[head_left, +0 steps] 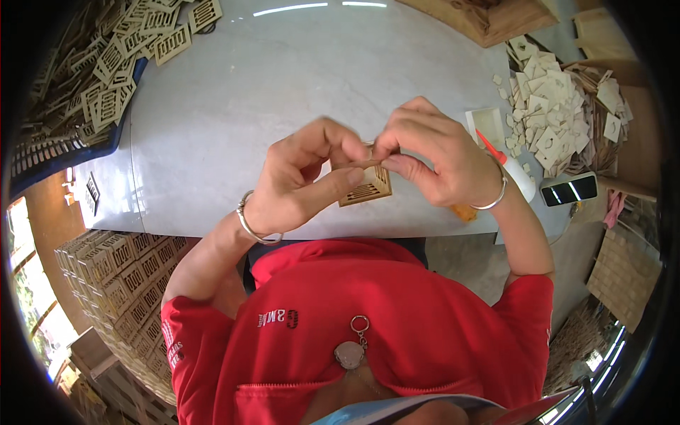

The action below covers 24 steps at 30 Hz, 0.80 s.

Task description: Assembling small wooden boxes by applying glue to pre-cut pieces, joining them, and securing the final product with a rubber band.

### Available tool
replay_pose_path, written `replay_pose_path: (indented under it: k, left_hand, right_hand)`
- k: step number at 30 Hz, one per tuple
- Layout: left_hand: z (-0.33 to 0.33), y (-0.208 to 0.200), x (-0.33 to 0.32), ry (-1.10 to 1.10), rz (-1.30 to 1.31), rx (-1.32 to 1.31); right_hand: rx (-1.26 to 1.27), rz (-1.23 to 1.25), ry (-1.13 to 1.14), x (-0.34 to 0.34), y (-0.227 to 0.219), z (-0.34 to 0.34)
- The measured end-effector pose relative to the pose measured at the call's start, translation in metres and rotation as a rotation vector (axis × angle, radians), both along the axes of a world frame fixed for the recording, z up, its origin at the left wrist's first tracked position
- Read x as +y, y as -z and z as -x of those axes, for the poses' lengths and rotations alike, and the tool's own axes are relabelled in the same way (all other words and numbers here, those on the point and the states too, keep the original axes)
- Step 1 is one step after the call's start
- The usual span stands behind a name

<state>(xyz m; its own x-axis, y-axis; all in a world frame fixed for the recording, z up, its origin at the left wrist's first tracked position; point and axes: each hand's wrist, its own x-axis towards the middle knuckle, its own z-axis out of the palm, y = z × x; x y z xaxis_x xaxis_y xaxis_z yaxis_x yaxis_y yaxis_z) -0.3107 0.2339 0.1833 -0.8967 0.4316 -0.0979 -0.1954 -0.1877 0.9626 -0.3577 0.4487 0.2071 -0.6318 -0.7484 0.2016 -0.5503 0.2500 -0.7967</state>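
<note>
The slotted box (373, 190) shows below both hands, partly hidden by them. Left hand (290, 180) and right hand (443, 152) pinch a thin piece (365, 163). Rightward on the table (234, 99): bottle (522, 180), phone (569, 189), scrap pile (549, 113); far left, panels (106, 106) in a basket (105, 151).

Pale grey desk (234, 106) across the centre and top of the frame, white streaks of light (290, 8) shining along its top edge, bright barred window (21, 230) at far left, grey floor (460, 262) at lower right.
</note>
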Motion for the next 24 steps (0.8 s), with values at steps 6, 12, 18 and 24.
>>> replay_pose_path:
  k: [6, 12, 18, 24]
  left_hand:
    - [-0.005, 0.004, -0.036, 0.129, 0.919, 1.133]
    - [-0.020, 0.030, -0.032, 0.167, 0.986, 0.985]
    - [-0.021, 0.035, -0.029, 0.086, 0.910, 0.974]
    - [-0.038, 0.048, -0.020, -0.048, 0.772, 0.916]
  right_hand:
    - [0.396, -0.303, 0.019, 0.029, 0.015, -0.021]
    - [0.386, -0.360, 0.080, 0.028, 0.035, -0.042]
    - [0.440, -0.268, 0.199, 0.023, 0.058, -0.061]
    - [0.392, -0.089, 0.365, 0.009, 0.075, -0.086]
